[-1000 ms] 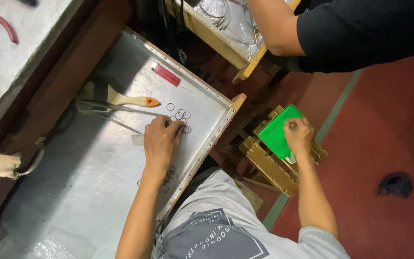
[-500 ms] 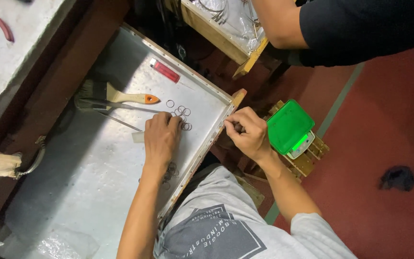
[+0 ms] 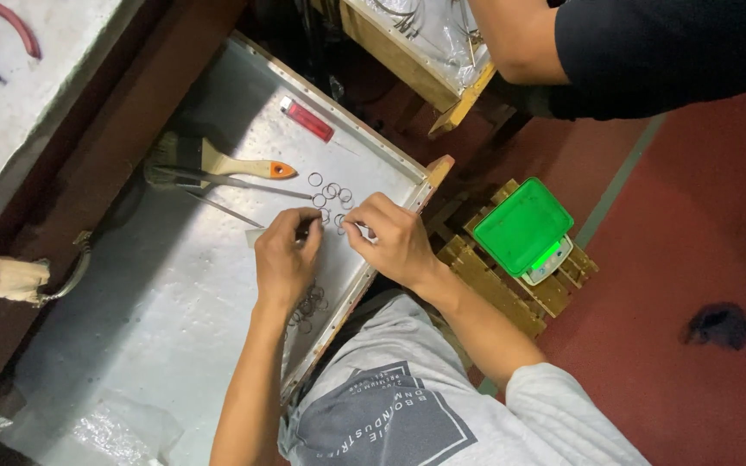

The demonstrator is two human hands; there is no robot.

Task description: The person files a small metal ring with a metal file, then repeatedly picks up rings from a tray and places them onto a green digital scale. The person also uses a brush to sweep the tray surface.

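Note:
My left hand (image 3: 285, 259) rests on the grey metal tray (image 3: 131, 285), its fingertips pinched together at a cluster of small metal rings (image 3: 330, 192). My right hand (image 3: 392, 240) is just right of it, over the tray's near edge, with thumb and finger closed on a small pale metal piece. The two hands' fingertips almost meet above the rings. Under my left wrist lies a second little heap of rings (image 3: 307, 307). What my left fingers pinch is too small to make out.
A paintbrush with an orange-tipped wooden handle (image 3: 218, 162), thin metal rods (image 3: 226, 210) and a small red bar (image 3: 307, 119) lie on the tray. A green tray on a small scale (image 3: 524, 226) sits on a wooden stand to the right. A co-worker's arm (image 3: 520, 43) leans over a wooden box at the top.
My right hand left the green tray on the scale and came left to the tray, ending beside my left hand at the rings. My left hand barely moved.

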